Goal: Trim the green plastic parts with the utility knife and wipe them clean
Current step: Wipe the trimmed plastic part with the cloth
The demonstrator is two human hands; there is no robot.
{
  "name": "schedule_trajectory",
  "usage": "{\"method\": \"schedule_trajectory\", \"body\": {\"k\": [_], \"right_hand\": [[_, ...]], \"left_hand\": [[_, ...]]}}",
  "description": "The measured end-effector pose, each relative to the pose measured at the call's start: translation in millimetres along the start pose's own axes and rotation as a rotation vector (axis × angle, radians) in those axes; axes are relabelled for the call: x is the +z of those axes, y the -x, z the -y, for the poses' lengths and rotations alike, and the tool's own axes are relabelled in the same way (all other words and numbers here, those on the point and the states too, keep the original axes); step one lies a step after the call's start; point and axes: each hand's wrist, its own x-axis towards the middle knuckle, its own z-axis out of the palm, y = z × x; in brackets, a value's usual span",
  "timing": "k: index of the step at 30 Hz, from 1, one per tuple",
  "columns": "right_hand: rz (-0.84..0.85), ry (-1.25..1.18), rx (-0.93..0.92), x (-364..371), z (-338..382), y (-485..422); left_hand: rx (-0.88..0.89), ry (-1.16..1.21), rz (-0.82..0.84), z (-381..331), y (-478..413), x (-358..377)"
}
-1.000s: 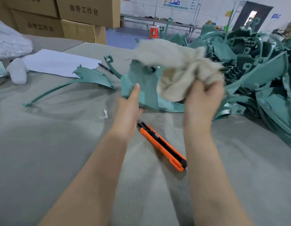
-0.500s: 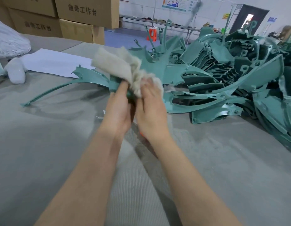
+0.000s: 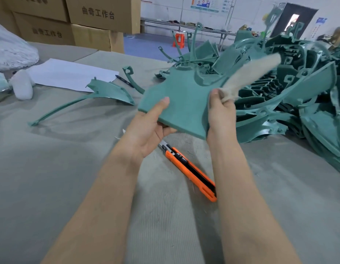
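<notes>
**Hands draw apart and the cloth comes off the part**

Left hand (image 3: 146, 128) grips the near corner of the flat green plastic part (image 3: 180, 100), thumb on top and fingers underneath. It holds the part in the air just above and beyond the orange utility knife (image 3: 192, 172). My right hand (image 3: 221, 113) pinches the beige fuzzy cloth (image 3: 247, 77) at the part's right edge; whether it also bears the part I cannot tell.

Half a second ago I had both hands bunched together, with the cloth pressed on the plastic and the knife hidden under my wrists. Now they are apart, the broad face is bare, and the cloth streams out blurred, up and to the right of the knife, toward the heap. I judge that a wipe stroke has just ended, so this face is likely clean and the part is ready to be turned or put down. The knife lies untouched on the grey felt table (image 3: 70, 168), its blade tip showing.

Counted: two hands, one knife, one cloth, one part in hand. Beyond the knife to the left lie one curved green fin-shaped part (image 3: 106, 92) and one thin hooked green strip (image 3: 132, 79). The heap of green plastic parts (image 3: 298, 103), beyond and right of the knife, is too tangled to count. Farther left of the knife are one white paper sheet (image 3: 70, 75), one black pen (image 3: 124, 80) and at least four brown cardboard boxes (image 3: 100, 16).
</notes>
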Motion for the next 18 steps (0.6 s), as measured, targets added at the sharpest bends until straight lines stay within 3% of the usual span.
{"method": "schedule_trajectory", "body": {"k": [4, 6, 8, 11, 13, 18], "right_hand": [[-0.254, 0.162, -0.068, -22, -10, -11], [-0.317, 0.114, -0.039, -37, -10, -19], [-0.3, -0.02, 0.007, -51, -6, -25], [-0.105, -0.143, 0.047, -52, -7, -24], [-0.027, -0.031, 0.028, -41, -14, -19], [-0.097, 0.167, -0.069, -27, -17, -10]], "left_hand": [[-0.096, -0.143, 0.079, 0, 1, -6], [-0.164, -0.187, 0.063, -7, 1, -15], [-0.216, -0.213, 0.016, -10, -1, -21], [-0.205, -0.116, -0.117, -6, -4, -14], [-0.151, 0.018, -0.17, -2, -4, -9], [-0.189, 0.08, -0.04, 2, 2, -4]]}}
